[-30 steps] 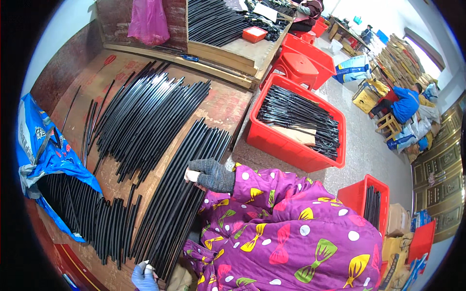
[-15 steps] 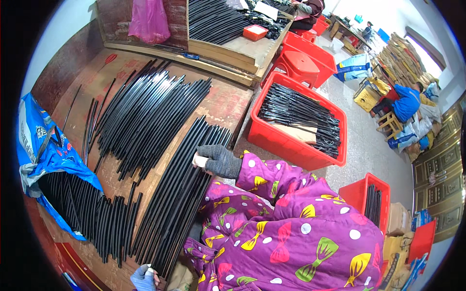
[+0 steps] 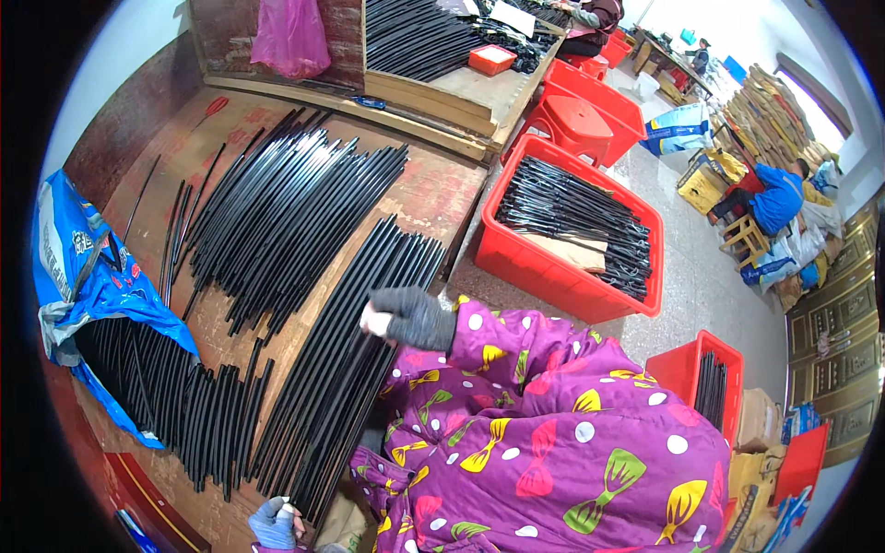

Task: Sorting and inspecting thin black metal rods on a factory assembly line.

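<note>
My right hand (image 3: 411, 316), in a dark grey glove with bare fingertips, is closed over the near bundle of black rods (image 3: 318, 369). Its fingertips are slightly blurred, and what they pinch cannot be made out. Down by the lower ends of that bundle, my left hand (image 3: 275, 523) wears a blue-grey fingerless glove. Its fingers are curled in, and anything inside them is hidden. Farther out on the brown table (image 3: 424, 189) lies a second broad bundle of black rods (image 3: 286, 217). More rods stick out of a blue plastic sack (image 3: 138, 318) at the left.
To the right stand a red bin (image 3: 572, 300) of black parts and a smaller red bin (image 3: 671, 370) of rods. A wooden-edged divider (image 3: 429, 103) and a pink bag (image 3: 290, 37) line the table's far side. One person in blue (image 3: 776, 198) sits farther off.
My right hand has shifted slightly left and down along the near rods. My left hand stays by the lower rod ends. The whole view has moved a little.
</note>
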A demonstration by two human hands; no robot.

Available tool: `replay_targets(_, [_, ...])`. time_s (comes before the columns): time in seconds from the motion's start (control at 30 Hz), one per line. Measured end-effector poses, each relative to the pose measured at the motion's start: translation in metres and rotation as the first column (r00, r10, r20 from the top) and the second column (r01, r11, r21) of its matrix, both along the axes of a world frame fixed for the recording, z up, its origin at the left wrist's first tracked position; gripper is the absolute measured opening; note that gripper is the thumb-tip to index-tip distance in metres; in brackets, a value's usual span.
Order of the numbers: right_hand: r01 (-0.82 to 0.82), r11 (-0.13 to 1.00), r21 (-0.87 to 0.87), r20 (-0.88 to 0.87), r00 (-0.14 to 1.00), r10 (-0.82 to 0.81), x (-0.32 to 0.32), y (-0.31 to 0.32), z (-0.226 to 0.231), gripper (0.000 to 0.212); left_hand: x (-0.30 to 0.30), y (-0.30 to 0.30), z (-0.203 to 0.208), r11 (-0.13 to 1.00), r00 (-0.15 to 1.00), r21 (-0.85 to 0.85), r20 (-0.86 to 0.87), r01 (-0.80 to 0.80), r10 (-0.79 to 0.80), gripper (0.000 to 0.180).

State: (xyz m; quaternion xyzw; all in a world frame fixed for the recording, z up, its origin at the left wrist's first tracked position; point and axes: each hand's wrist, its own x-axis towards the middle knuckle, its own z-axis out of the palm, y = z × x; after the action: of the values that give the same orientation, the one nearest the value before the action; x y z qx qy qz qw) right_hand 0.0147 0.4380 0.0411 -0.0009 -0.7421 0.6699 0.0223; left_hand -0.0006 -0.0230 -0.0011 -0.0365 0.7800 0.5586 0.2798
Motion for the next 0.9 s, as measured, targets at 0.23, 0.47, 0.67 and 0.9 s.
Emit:
replay_targets(0.23, [0.220, 0.947, -0.234, 0.009, 0.975, -0.224, -0.026, 0.080, -0.022, 0.019, 0.008, -0.035, 0.000, 0.999, 0.998, 0.025, 0.044, -0.036, 0.035, 0.015])
replay_targets(0.47, [0.377, 0.923, -0.075, 0.075, 0.925, -0.372, -0.038, 0.120, -0.014, 0.014, -0.009, 0.008, 0.038, 0.974, 0.994, -0.202, 0.042, 0.107, -0.100, 0.016])
replay_targets(0.67, [0.298, 0.950, 0.089, 0.079, 0.949, -0.305, -0.064, 0.110, -0.033, 0.017, 0.012, -0.020, 0.018, 0.980, 0.991, -0.182, -0.120, -0.086, 0.065, 0.014])
replay_targets(0.9, [0.364, 0.685, 0.631, -0.106, 0.915, -0.388, -0.059, 0.135, -0.049, 0.032, 0.008, -0.018, 0.010, 0.960, 0.985, -0.224, -0.064, -0.171, 0.161, 0.011])
